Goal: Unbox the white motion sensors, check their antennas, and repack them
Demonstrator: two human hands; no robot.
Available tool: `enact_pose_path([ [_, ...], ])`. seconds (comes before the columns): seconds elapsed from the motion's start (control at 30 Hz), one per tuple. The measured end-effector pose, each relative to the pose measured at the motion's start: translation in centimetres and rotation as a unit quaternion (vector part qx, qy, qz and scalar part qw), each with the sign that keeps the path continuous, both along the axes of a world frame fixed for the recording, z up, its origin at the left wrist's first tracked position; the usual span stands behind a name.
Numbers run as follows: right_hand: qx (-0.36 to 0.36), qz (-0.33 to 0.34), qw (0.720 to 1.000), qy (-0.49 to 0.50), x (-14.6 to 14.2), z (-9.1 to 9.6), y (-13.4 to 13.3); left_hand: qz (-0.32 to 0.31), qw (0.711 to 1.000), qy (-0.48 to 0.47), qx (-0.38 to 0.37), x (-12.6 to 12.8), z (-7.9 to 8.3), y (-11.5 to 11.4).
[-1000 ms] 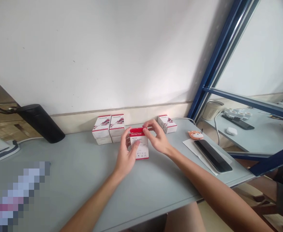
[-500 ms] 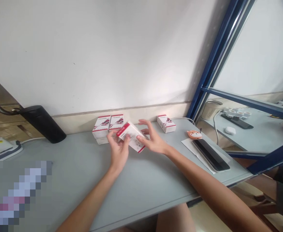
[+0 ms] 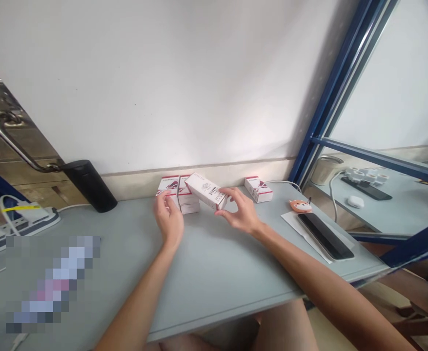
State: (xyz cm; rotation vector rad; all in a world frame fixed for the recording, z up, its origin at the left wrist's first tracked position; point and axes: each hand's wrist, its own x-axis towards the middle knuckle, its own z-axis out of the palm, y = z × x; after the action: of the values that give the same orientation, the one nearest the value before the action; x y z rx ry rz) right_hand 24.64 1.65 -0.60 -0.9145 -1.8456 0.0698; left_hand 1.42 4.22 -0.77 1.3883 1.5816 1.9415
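Note:
My right hand (image 3: 240,213) pinches one end of a white and red detector box (image 3: 205,190) and holds it tilted above the grey table (image 3: 206,273). The box hangs just over the stacked white and red boxes (image 3: 179,193) by the wall. My left hand (image 3: 169,221) is beside that stack, fingers loosely spread, fingertips close to the leftmost box, holding nothing. One more white and red box (image 3: 258,189) lies alone to the right, near the blue frame.
A black phone (image 3: 325,236) lies on white paper at the right, an orange fox-shaped item (image 3: 300,206) behind it. A black cylinder (image 3: 88,185) leans against the wall on the left, a power strip (image 3: 23,222) beyond it. A blue metal frame (image 3: 331,92) borders a second table at right.
The box went from both hands in front of me to my right hand alone, carried back over the stack. My left hand let go and moved left beside the stack.

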Motion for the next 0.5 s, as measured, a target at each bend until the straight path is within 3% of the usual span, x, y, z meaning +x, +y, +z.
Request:
enact_pose_path([
  [0.1, 0.107, -0.031, 0.994, -0.023, -0.3, -0.2, -0.3, 0.056, 0.998, 0.001, 0.011, -1.5, -0.1, 0.7],
  [0.17, 0.145, -0.055, 0.987, -0.042, -0.4, -0.1, -0.5, 0.054, 0.998, -0.006, 0.008, -2.3, -0.5, 1.3],
  [0.3, 0.153, -0.094, 0.976, -0.12, -1.1, 0.4, -0.8, -0.021, 0.999, -0.042, -0.024, -3.3, -1.7, 2.4],
  [0.5, 0.16, -0.062, 0.953, -0.251, -5.5, 3.1, -0.1, -0.083, 0.994, -0.076, -0.011, -4.0, -3.2, 3.2],
])
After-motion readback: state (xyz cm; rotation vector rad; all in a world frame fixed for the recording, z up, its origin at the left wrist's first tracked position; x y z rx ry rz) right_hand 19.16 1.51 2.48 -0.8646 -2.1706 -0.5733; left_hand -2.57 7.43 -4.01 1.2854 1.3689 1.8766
